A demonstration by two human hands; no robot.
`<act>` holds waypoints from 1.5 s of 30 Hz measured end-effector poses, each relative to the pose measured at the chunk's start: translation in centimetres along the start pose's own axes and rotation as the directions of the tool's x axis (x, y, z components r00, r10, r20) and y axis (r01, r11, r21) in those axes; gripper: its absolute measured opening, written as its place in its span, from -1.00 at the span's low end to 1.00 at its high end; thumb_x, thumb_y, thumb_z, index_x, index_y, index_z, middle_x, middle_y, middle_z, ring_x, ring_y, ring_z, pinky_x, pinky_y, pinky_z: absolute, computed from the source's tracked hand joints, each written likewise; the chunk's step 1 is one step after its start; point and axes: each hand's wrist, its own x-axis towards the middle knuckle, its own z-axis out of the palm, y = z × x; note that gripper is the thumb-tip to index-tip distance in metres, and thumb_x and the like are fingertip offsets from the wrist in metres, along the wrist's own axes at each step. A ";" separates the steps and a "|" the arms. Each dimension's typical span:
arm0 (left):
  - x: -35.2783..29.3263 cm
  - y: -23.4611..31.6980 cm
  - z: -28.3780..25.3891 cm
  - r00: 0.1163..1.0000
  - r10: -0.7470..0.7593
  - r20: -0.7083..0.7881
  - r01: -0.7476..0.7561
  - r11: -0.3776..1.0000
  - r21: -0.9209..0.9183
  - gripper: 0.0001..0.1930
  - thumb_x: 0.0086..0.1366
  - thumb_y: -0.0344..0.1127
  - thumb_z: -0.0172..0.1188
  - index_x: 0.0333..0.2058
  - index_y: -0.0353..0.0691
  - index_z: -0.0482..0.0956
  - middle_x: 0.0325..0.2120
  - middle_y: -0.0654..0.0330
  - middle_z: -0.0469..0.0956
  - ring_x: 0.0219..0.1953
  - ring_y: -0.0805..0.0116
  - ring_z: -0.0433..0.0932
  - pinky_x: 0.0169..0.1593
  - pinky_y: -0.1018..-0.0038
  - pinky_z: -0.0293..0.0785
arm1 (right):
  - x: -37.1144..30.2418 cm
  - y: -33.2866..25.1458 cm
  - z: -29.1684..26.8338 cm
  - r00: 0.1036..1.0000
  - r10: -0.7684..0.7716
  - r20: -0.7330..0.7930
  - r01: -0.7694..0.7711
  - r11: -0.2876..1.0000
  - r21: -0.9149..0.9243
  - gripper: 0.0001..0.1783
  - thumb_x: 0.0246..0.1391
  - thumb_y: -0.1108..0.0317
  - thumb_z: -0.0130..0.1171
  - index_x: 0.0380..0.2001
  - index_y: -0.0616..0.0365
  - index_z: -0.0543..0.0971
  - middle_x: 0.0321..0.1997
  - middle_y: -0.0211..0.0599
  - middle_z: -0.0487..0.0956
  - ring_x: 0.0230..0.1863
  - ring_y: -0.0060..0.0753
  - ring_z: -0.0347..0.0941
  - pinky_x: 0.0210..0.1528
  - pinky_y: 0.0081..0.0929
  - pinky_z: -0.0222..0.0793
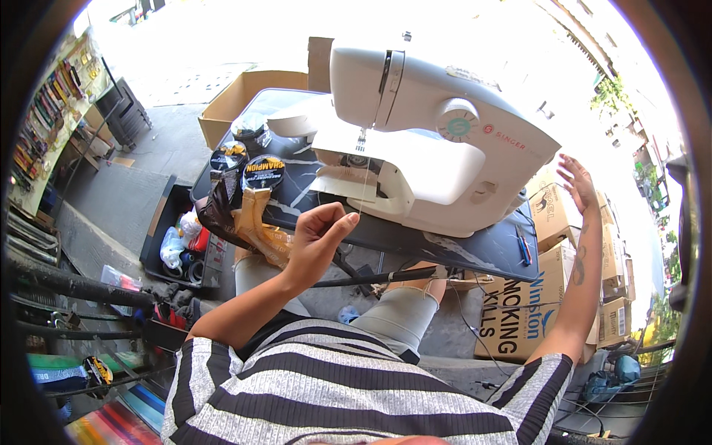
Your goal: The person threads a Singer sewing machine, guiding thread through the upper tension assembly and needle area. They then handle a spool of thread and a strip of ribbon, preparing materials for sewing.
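Observation:
A white sewing machine (445, 182) stands on a dark marbled table (475, 252) in front of me. My left hand (324, 231) is closed in a pinch below the needle area, at the table's near edge. A thin pale thread (365, 182) runs down from the needle (362, 139) to its thumb and fingertip. My right hand (578, 184) is raised beside the machine's right end, fingers apart, with nothing seen in it. Whether its fingertips touch the machine's far side I cannot tell. The front cover (347, 182) below the needle hangs tilted.
Round black-and-yellow packs (264, 172) and a brown-and-tan plastic wrapper (256, 222) lie at the table's left. A small blue tool (524, 251) lies near its right edge. A black crate (159, 222) stands on the floor at left. Cardboard boxes (545, 285) are stacked at right.

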 end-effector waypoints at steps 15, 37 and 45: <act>-0.9 -1.0 -0.8 0.971 -0.171 0.170 0.178 0.984 -0.027 -0.70 0.48 -0.10 0.05 -0.30 -0.24 0.50 -0.51 0.35 0.33 -0.49 0.61 0.26 -0.39 0.65 0.22 | -13.0 -18.7 22.1 0.403 -0.903 0.150 0.866 0.323 -0.381 -0.79 0.11 0.38 0.24 -0.18 0.14 0.68 -0.01 -0.12 0.59 0.08 -0.40 0.48 0.07 -0.39 0.40; 25.7 14.3 0.0 0.786 0.443 0.431 -0.602 0.387 0.698 -0.49 0.12 0.13 0.38 -0.29 -0.29 0.73 -0.42 0.09 0.68 -0.42 0.28 0.63 -0.27 0.37 0.55 | 1.8 -23.9 29.9 0.461 -0.648 0.607 0.878 0.433 -0.204 -0.62 0.16 0.02 0.26 -0.29 0.15 0.71 -0.36 -0.32 0.68 -0.26 -0.46 0.58 0.03 -0.32 0.46; 27.5 13.8 -0.6 0.932 0.050 0.359 -0.312 0.615 0.724 -0.59 0.15 0.07 0.40 -0.19 -0.12 0.73 -0.33 0.13 0.68 -0.35 0.38 0.69 -0.22 0.46 0.65 | 2.4 -22.4 29.6 0.522 -0.649 0.553 0.821 0.558 -0.119 -0.72 0.09 0.24 0.33 -0.18 0.17 0.69 -0.36 -0.24 0.70 -0.27 -0.46 0.61 -0.08 -0.44 0.50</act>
